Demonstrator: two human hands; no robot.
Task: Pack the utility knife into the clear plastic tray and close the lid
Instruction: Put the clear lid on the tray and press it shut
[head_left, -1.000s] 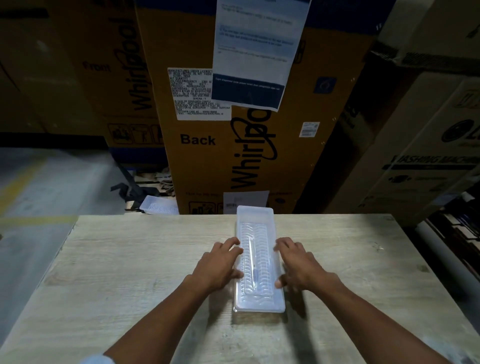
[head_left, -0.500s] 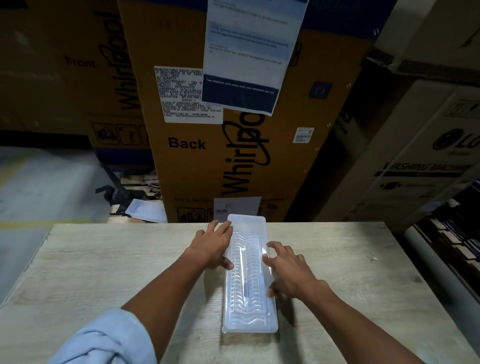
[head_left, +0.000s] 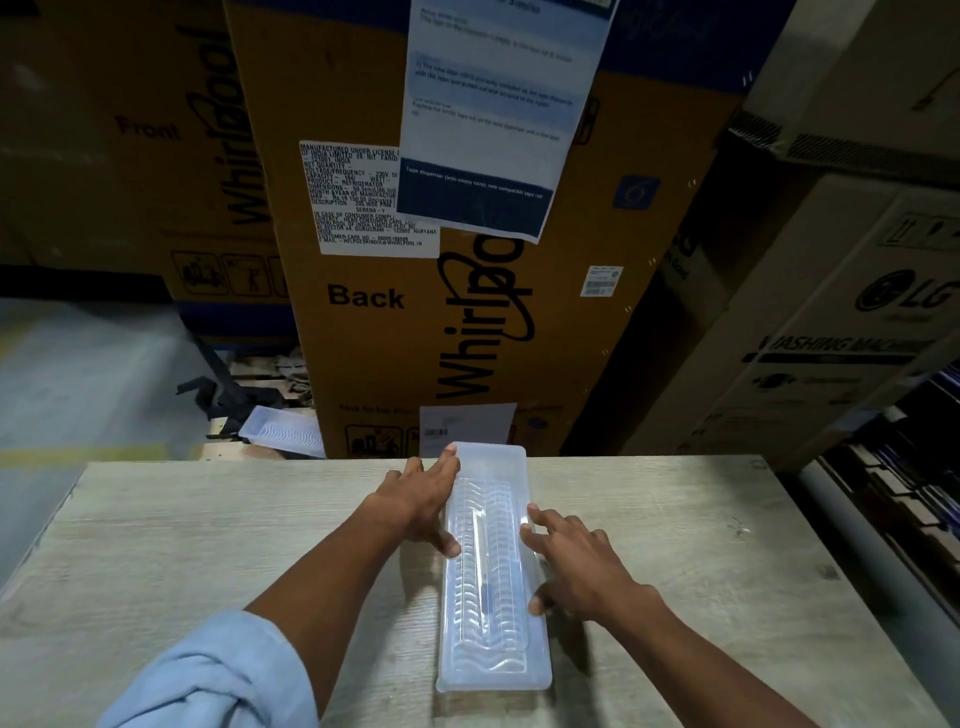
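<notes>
A long clear plastic tray lies lengthwise on the wooden table, its ribbed lid down on top. Through the lid a slim shape with a blue spot shows faintly: the utility knife. My left hand rests flat along the tray's far left edge, fingers spread, thumb touching the lid's side. My right hand lies against the tray's right edge near its middle, fingertips on the rim and thumb against the side. Neither hand lifts the tray.
Tall cardboard appliance boxes stand right behind the table's far edge, with more boxes to the right. Another clear tray lies on a pallet beyond the table at the left. A grey floor drops away at the left.
My left hand has slid from the tray's middle to its far left end. My right hand stays by the right edge. The view has shifted closer over the table.
</notes>
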